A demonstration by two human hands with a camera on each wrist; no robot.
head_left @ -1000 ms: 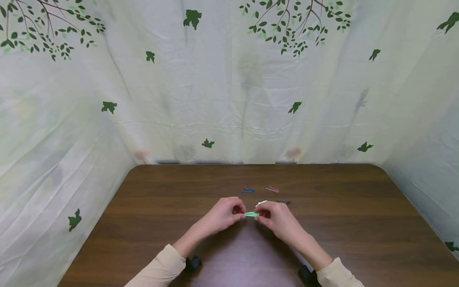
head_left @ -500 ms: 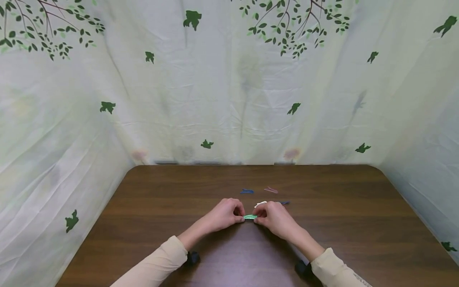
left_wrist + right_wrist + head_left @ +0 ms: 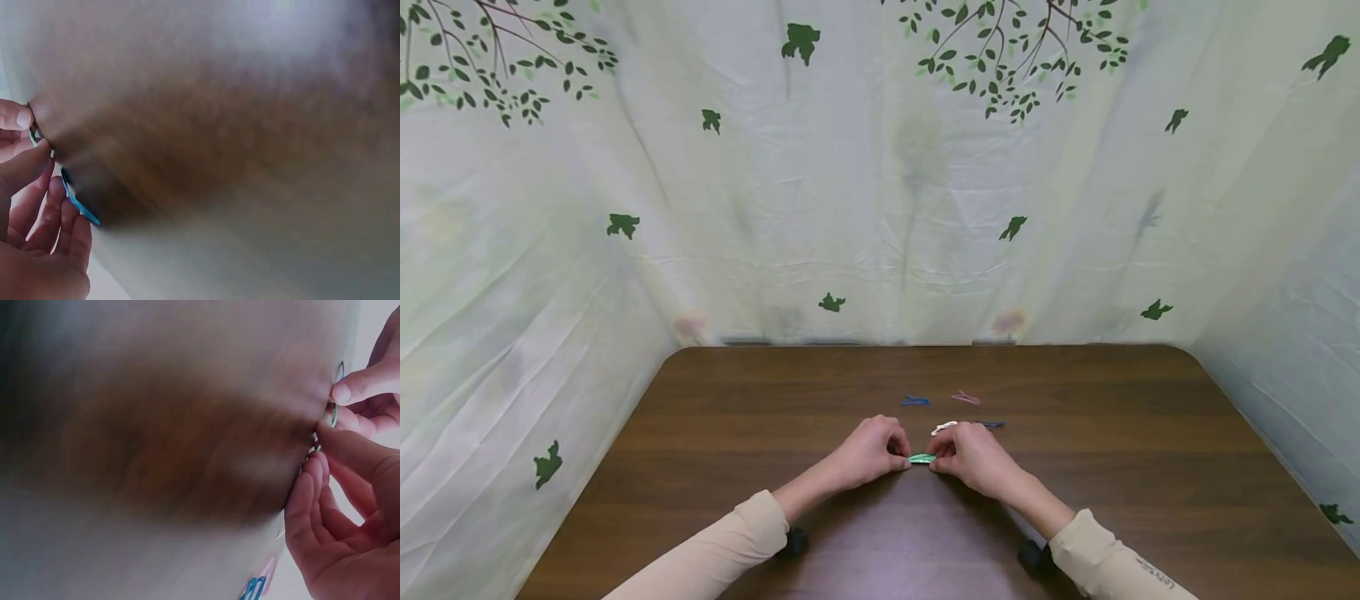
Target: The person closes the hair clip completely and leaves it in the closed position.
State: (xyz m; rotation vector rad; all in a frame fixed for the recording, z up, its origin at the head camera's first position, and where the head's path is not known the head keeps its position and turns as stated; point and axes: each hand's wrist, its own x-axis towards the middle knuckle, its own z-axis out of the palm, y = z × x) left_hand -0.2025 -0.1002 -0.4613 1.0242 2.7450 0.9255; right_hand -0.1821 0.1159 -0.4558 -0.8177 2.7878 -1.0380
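My left hand (image 3: 872, 450) and right hand (image 3: 973, 454) face each other low over the brown table. Between them, a slim green snap hair clip (image 3: 922, 459) is pinched by its two ends, thumb and fingertips at each side. Just behind the right fingers lies a white hair clip (image 3: 943, 427), partly covered by that hand. A dark blue hair clip (image 3: 991, 424) pokes out beyond the right knuckles. In the right wrist view, the green clip (image 3: 334, 414) shows only as a thin edge between the thumbs. A blue clip (image 3: 81, 209) appears past the left fingers in the left wrist view.
Farther back on the table (image 3: 775, 375) lie a blue hair clip (image 3: 916, 401) and a pink hair clip (image 3: 966, 397). A pale curtain (image 3: 880, 167) printed with leaves and birds hangs behind the table and along both sides.
Both hands, still pinching the green clip, have come slightly nearer the body. The loose clips lie as before.
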